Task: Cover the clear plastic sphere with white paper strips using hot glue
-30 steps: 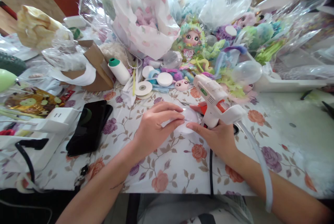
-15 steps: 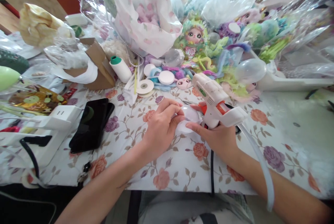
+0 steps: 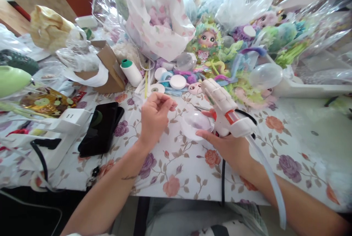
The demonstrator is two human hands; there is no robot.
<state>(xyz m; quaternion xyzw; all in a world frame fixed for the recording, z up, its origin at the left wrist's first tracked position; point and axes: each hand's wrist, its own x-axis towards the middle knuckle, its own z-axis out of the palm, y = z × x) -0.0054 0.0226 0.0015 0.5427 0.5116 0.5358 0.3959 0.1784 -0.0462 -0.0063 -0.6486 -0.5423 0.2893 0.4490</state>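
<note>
Home craft table, apparently for doll or bouquet assembly: floral tablecloth crowded at the far side with wrapping-paper bags, a doll and ribbon rolls, glue gun at centre, power strip at left.

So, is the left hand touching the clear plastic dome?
No, the left hand is lifted clear of the clear plastic dome, which only the right hand touches beside the white glue gun.

Left hand lifts off the clear dome, swinging out toward nine o'clock, fingers curled, leaving the dome uncovered.
</note>
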